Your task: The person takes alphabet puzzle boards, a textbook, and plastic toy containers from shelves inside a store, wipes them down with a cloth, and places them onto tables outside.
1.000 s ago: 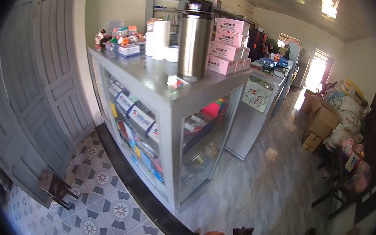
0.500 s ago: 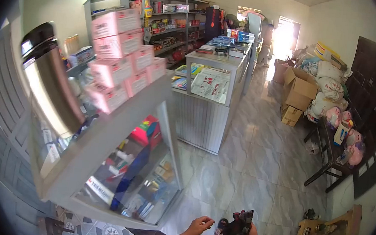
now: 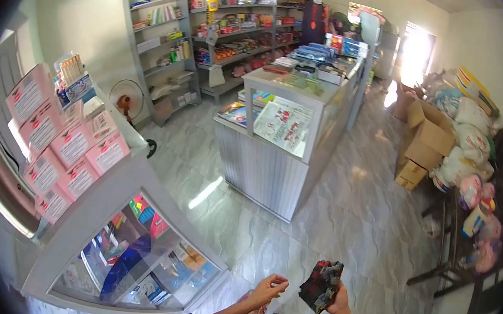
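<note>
My right hand [image 3: 339, 300] grips a dark folded cloth-like item [image 3: 319, 286] patterned in black, red and grey. Its exact kind is not plain from here. The fingers wrap its right side, and the thing stands upright in front of my body. To its left, apart from it, is my left hand [image 3: 270, 288], with loosely bent fingers, a gap between thumb and fingertips, and nothing visible in it.
A glass display case [image 3: 133, 254] with pink boxes [image 3: 74, 146] stacked on top stands at my left. Ahead is a long glass counter [image 3: 274, 177]. Cardboard boxes [image 3: 428, 134], sacks [image 3: 470, 120] and a dark bench [image 3: 446, 236] bearing pink toys line the right wall.
My view has swung left and moved forward past the display case. The right hand keeps hold of the dark item and shows more of its face. The left hand's fingers have loosened slightly.
</note>
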Action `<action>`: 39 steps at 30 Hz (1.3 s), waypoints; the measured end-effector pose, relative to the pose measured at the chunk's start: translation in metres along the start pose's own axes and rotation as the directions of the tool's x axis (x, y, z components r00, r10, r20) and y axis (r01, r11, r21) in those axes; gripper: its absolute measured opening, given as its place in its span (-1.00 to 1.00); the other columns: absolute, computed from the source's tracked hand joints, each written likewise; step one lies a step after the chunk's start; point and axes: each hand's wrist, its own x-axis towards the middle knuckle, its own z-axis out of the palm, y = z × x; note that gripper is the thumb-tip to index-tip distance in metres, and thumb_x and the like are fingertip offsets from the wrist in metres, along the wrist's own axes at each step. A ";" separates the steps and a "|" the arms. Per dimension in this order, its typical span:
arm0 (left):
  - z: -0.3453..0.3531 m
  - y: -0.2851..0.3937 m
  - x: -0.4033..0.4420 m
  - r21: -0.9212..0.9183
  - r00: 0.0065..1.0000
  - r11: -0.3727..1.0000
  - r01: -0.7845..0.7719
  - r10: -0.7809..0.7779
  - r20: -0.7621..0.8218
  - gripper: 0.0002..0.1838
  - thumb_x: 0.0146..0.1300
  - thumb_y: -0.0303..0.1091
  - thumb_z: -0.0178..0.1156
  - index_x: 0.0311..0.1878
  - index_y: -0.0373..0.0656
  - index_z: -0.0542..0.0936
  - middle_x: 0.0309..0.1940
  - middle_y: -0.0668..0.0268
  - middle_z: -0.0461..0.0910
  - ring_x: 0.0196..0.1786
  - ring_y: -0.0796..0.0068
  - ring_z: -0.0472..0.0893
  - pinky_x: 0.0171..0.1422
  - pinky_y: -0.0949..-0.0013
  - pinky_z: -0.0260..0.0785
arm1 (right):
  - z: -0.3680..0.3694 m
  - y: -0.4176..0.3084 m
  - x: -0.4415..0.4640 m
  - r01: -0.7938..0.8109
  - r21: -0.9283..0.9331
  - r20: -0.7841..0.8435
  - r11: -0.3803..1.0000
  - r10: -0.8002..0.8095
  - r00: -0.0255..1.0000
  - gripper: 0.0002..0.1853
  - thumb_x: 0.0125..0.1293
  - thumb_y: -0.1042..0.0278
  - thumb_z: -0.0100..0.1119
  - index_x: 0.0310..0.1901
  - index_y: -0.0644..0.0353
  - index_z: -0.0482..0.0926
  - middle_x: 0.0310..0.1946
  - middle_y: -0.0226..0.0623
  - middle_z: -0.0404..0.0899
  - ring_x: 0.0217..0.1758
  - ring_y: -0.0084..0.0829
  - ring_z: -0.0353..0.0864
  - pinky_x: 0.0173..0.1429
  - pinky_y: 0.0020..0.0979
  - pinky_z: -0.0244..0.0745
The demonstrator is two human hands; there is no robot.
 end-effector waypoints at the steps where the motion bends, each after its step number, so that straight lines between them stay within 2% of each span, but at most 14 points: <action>1: -0.002 0.009 0.015 -0.008 0.999 1.000 -0.013 0.013 -0.029 -0.56 0.28 -0.07 0.25 0.11 -0.13 0.48 -0.01 0.24 0.53 0.04 0.46 0.53 0.00 0.39 0.42 | 0.006 -0.003 0.021 -0.016 -0.023 0.030 1.000 0.016 0.999 -0.52 0.48 0.03 -0.29 0.15 0.16 0.48 0.09 -0.17 0.56 0.13 -0.13 0.54 0.30 -0.07 0.38; 4: -0.021 0.005 0.084 0.140 0.954 0.967 -0.214 0.237 -0.181 -0.24 0.22 0.04 0.27 0.40 -0.04 0.24 0.23 0.06 0.36 0.01 0.25 0.56 -0.04 0.31 0.43 | 0.028 0.009 0.098 -0.127 -0.027 0.067 0.991 0.129 0.989 -0.50 0.47 -0.01 -0.26 0.16 0.17 0.48 0.10 -0.12 0.55 0.12 -0.14 0.56 0.29 -0.08 0.39; 8: -0.050 0.066 0.154 0.234 0.796 0.823 -0.518 0.563 -0.219 -0.28 0.30 0.01 0.18 0.45 0.03 0.18 0.23 -0.02 0.40 0.15 0.17 0.53 0.18 0.26 0.38 | 0.072 0.029 0.198 -0.243 -0.268 0.182 0.932 0.297 0.938 -0.51 0.47 -0.03 -0.25 0.18 0.14 0.46 0.09 -0.19 0.55 0.13 -0.18 0.55 0.28 -0.09 0.41; 11: -0.118 0.128 0.196 0.082 0.901 0.955 -0.284 0.295 -0.319 -0.31 0.38 -0.04 0.09 0.46 -0.12 0.14 0.22 0.08 0.44 0.26 0.39 0.42 0.27 0.37 0.28 | 0.117 0.014 0.310 -0.382 -0.451 0.120 0.807 0.479 0.869 -0.55 0.47 0.01 -0.19 0.17 0.12 0.46 0.07 -0.21 0.56 0.09 -0.21 0.56 0.25 -0.11 0.43; 15: -0.171 0.180 0.195 0.004 0.809 0.918 -0.396 0.352 -0.471 -0.34 0.40 -0.05 0.05 0.45 -0.14 0.15 0.15 0.14 0.51 0.21 0.35 0.48 0.28 0.34 0.28 | 0.190 0.017 0.404 -0.397 -0.663 0.143 0.634 0.629 0.764 -0.59 0.47 0.11 -0.16 0.15 0.19 0.46 0.05 -0.21 0.57 0.07 -0.24 0.58 0.22 -0.16 0.46; 18: -0.201 0.186 0.203 0.148 0.605 0.888 -0.435 0.410 -0.683 -0.33 0.39 -0.12 0.07 0.46 -0.12 0.13 0.16 0.13 0.50 0.19 0.31 0.50 0.29 0.31 0.28 | 0.240 0.035 0.456 -0.396 -0.721 0.167 0.568 0.698 0.697 -0.60 0.45 0.18 -0.14 0.16 0.26 0.43 0.04 -0.17 0.56 0.06 -0.26 0.58 0.20 -0.21 0.48; 20: -0.221 0.177 0.224 0.432 0.243 0.685 -0.586 0.657 -0.713 -0.31 0.29 -0.28 0.14 0.46 -0.05 0.13 0.12 0.04 0.52 0.17 0.18 0.54 0.29 0.24 0.30 | 0.297 0.079 0.488 -0.432 -0.799 0.124 0.417 0.818 0.562 -0.61 0.44 0.19 -0.12 0.16 0.26 0.42 0.04 -0.16 0.56 0.07 -0.27 0.57 0.19 -0.21 0.48; 21: -0.235 0.179 0.225 0.448 0.104 0.701 -0.555 0.593 -0.798 -0.31 0.29 -0.28 0.14 0.46 -0.05 0.13 0.12 0.04 0.52 0.17 0.18 0.54 0.29 0.24 0.30 | 0.321 0.112 0.504 -0.406 -0.859 0.116 0.312 0.891 0.440 -0.61 0.44 0.20 -0.11 0.16 0.26 0.42 0.04 -0.16 0.56 0.07 -0.27 0.57 0.19 -0.21 0.48; 26: -0.287 0.213 0.223 0.245 0.098 0.890 -0.385 0.303 -0.948 -0.51 0.25 -0.43 0.11 0.27 -0.13 0.32 0.05 0.09 0.55 0.18 0.13 0.53 0.27 0.17 0.33 | 0.385 0.192 0.561 -0.255 -0.958 0.121 0.133 0.991 0.064 -0.61 0.42 0.20 -0.09 0.16 0.25 0.42 0.03 -0.16 0.56 0.07 -0.28 0.57 0.19 -0.21 0.49; 31: -0.330 0.250 0.241 0.228 -0.041 0.815 -0.532 0.244 -0.969 -0.60 0.38 -0.26 0.08 0.23 -0.13 0.35 0.06 0.12 0.55 0.11 0.27 0.57 0.19 0.26 0.37 | 0.438 0.222 0.611 -0.221 -0.942 0.281 0.254 0.954 -0.103 -0.61 0.41 0.21 -0.07 0.16 0.24 0.42 0.03 -0.16 0.56 0.08 -0.28 0.57 0.19 -0.21 0.50; 34: -0.353 0.262 0.265 0.214 -0.069 0.859 -0.466 0.206 -0.976 -0.62 0.39 -0.26 0.09 0.22 -0.15 0.39 0.04 0.14 0.56 0.11 0.33 0.56 0.19 0.32 0.37 | 0.443 0.229 0.650 -0.270 -0.880 0.427 0.391 0.900 -0.090 -0.61 0.41 0.21 -0.06 0.16 0.24 0.43 0.03 -0.16 0.56 0.08 -0.29 0.57 0.19 -0.21 0.50; 35: -0.388 0.269 0.272 0.284 -0.202 0.828 -0.484 0.211 -0.957 -0.63 0.38 -0.29 0.09 0.20 -0.17 0.41 0.02 0.14 0.57 0.12 0.33 0.56 0.20 0.33 0.36 | 0.464 0.236 0.678 -0.281 -0.839 0.494 0.466 0.869 -0.035 -0.61 0.40 0.21 -0.06 0.16 0.23 0.43 0.03 -0.17 0.56 0.08 -0.29 0.57 0.19 -0.21 0.50; 37: -0.405 0.275 0.283 0.331 -0.320 0.807 -0.490 0.187 -0.929 -0.63 0.35 -0.31 0.12 0.19 -0.18 0.44 0.00 0.14 0.58 0.12 0.31 0.55 0.20 0.32 0.35 | 0.453 0.249 0.714 -0.461 -0.836 0.351 0.297 0.936 -0.032 -0.57 0.36 0.17 0.00 0.16 0.25 0.44 0.01 -0.15 0.57 0.02 -0.25 0.61 0.13 -0.22 0.57; 39: -0.419 0.274 0.280 0.261 -0.311 0.883 -0.391 0.141 -0.940 -0.59 0.31 -0.30 0.18 0.19 -0.20 0.47 -0.01 0.14 0.56 0.07 0.32 0.55 0.17 0.33 0.37 | 0.429 0.270 0.769 -0.689 -0.720 0.109 -0.086 0.966 -0.234 -0.56 0.40 0.13 -0.06 0.14 0.29 0.45 0.03 -0.13 0.57 0.01 -0.26 0.62 0.08 -0.21 0.60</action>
